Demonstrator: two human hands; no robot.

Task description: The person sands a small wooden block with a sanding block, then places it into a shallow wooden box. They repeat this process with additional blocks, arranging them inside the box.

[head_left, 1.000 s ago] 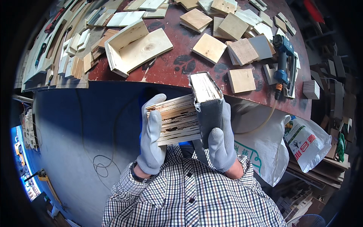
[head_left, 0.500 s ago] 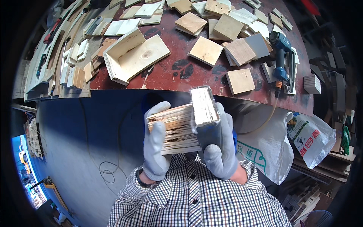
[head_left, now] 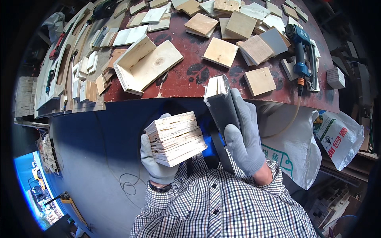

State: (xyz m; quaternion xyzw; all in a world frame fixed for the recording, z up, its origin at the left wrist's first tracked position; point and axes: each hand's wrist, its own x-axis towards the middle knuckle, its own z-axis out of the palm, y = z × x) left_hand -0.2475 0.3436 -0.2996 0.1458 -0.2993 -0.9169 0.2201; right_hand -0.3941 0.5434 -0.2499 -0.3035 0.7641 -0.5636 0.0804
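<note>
In front of my chest, my left hand (head_left: 155, 168), in a grey-white glove, is closed round a stack of square plywood pieces (head_left: 176, 139). Their rough, layered edges face up. My right hand (head_left: 249, 137), gloved the same way, grips a sanding block (head_left: 223, 108), a wooden block wrapped in a dark grey sheet with pale wood showing at its end. The thumb presses on its dark side. A gap separates block and stack. Beyond them, an L-shaped joined plywood piece (head_left: 158, 63) lies on the red worktable (head_left: 190, 89).
Several loose plywood squares (head_left: 221, 52) are scattered over the table. A blue nail gun (head_left: 300, 51) with an air hose (head_left: 295, 111) lies at the right. Wood strips and tools line the left side. White sacks (head_left: 291, 139) hang below the table's right edge.
The sanding block has come away from the stack, moving right and up, and tilted. The stack has turned and sunk slightly in my left hand. The whole view has shifted a little.
</note>
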